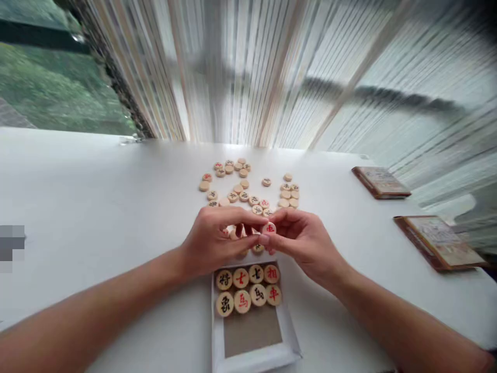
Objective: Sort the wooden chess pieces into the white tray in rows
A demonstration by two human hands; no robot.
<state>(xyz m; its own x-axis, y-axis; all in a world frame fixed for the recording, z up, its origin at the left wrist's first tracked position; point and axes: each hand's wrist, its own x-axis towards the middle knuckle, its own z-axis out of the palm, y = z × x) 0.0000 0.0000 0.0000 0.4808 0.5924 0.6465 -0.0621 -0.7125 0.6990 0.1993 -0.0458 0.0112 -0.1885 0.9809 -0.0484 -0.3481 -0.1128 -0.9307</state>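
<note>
Between both hands a round wooden Chinese chess piece (269, 228) with a red character is held up, its face toward me. My left hand (221, 235) pinches its left side with thumb and fingertips. From the right, my right hand (298, 241) grips the same piece between thumb and fingers. Just below the hands lies a white cardboard box (256, 361), open at the top. Two rows of face-up pieces, red and black, fill its far part, among them a black-marked piece (224, 304); the near part shows its grey-brown bottom.
Loose chess pieces (244, 196) lie scattered on the white table (116, 207) beyond my hands, some face up, some blank. More pieces (285, 195) cluster to the right. Two flat brown-edged boxes (446, 241) rest at the right. A striped curtain (240, 72) hangs behind the table.
</note>
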